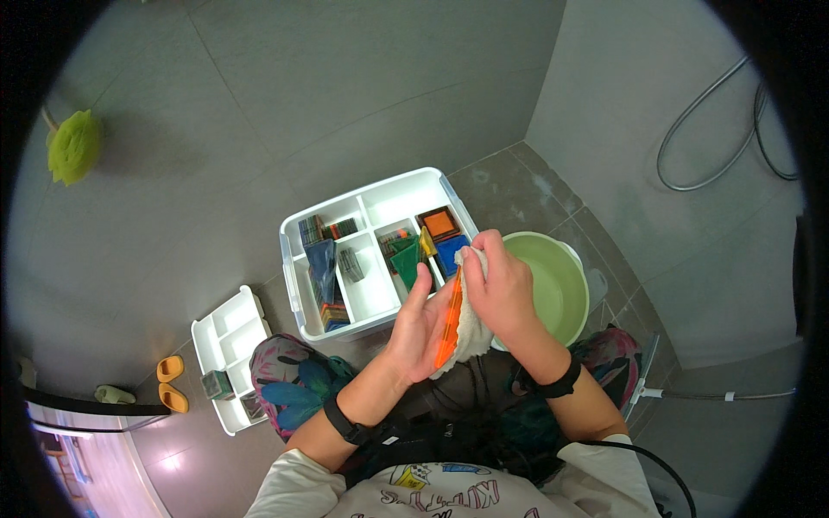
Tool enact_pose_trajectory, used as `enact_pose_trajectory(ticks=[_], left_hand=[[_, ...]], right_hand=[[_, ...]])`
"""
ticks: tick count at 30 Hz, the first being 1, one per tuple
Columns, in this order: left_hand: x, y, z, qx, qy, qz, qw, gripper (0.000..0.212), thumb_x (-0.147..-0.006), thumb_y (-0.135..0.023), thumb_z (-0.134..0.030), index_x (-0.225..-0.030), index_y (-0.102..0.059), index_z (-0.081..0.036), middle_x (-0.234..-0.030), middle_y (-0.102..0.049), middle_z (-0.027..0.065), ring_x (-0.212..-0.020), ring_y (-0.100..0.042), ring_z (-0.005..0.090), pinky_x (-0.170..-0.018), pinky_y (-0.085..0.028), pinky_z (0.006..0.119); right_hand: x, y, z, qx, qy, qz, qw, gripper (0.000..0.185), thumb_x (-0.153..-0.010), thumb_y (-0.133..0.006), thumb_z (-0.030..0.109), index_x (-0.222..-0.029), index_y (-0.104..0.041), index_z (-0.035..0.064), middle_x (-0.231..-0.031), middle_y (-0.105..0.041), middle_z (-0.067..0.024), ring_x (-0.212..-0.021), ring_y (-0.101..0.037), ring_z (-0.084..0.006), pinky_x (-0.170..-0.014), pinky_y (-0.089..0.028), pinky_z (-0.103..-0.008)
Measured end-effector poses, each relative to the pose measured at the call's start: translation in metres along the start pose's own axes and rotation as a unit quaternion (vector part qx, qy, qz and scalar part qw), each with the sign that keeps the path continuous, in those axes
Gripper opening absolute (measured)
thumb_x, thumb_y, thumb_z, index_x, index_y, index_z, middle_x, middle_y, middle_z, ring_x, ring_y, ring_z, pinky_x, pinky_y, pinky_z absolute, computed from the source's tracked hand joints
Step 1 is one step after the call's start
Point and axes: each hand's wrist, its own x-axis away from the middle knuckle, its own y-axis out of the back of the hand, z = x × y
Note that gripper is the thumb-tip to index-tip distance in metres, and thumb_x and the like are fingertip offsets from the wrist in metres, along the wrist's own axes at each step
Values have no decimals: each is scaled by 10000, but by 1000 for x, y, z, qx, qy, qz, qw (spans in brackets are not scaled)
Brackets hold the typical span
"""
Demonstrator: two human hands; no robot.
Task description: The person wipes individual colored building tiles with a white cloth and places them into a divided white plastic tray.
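Upright on its edge, a translucent orange plastic tile (451, 317) rests against the palm of my left hand (414, 333). That hand's thumb is raised, and its other fingers are hidden behind the tile and cloth. My right hand (499, 288) pinches a whitish cloth (476, 333), which covers the tile's right face. Just beyond the hands sits a white divided storage box (401, 184). Its compartments hold stacked coloured tiles, among them green triangles (406, 259), a yellow piece (427, 241), an orange square (439, 224), a blue square (450, 252) and dark blue pieces (322, 269).
A light green basin (554, 285) stands right of the box. At left, a white divided tray (227, 324) holds a stack of dark green tiles (217, 385). Yellow slippers (170, 369) lie farther left. A shower hose (673, 142) hangs along the right wall; a yellow-green scrubber (74, 147) hangs at upper left.
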Motion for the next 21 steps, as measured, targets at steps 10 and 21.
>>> enact_pose_trajectory(ticks=[10, 21], left_hand=[[-3, 34, -20, 89, -59, -28, 994, 1251, -1203, -440, -1016, -2008, -394, -60, -1965, -576, 233, -1790, -575, 436, -1519, -420, 578], [2, 7, -6, 50, -25, -5, 998, 1296, -1200, -420, -1029, -2018, -344, -27, -1998, -519, 179, -1814, -541, 338, -1534, -375, 514]], right_hand=[[52, -7, 51, -97, 156, 175, 967, 204, -1114, -849, 138, -1281, -756, 66, -976, -818, -195, -880, -846, -458, -768, -677, -582], [-3, -8, 5, 85, 5, 7, 996, 172, -1162, -811, 177, -1195, -669, 87, -946, -820, -197, -829, -835, -495, -716, -659, -627]])
